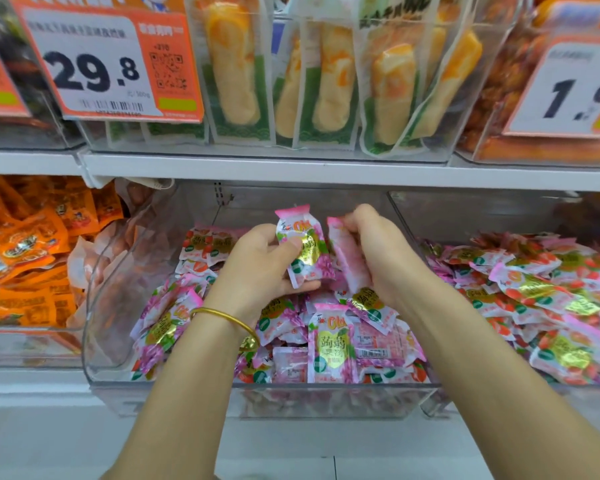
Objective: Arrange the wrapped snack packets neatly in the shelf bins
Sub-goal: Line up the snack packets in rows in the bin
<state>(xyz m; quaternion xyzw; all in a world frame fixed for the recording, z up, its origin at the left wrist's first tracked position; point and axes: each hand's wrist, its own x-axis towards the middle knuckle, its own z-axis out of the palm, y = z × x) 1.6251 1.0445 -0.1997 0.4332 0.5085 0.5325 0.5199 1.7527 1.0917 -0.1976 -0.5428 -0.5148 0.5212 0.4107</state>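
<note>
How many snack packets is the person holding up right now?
2: one pink packet in the left hand, front showing, and a second packet gripped in the right hand. Others could be hidden behind the hands.

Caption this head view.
Left hand and right hand each hold a pink wrapped snack packet over a clear plastic shelf bin.

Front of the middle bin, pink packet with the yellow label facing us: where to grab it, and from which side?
Pinch the flat sealed strip along its top edge, coming from above. The pink packet leans face-out with that strip free. Other packets crowd both sides, and its bottom is tucked down by the bin's front wall.
</note>
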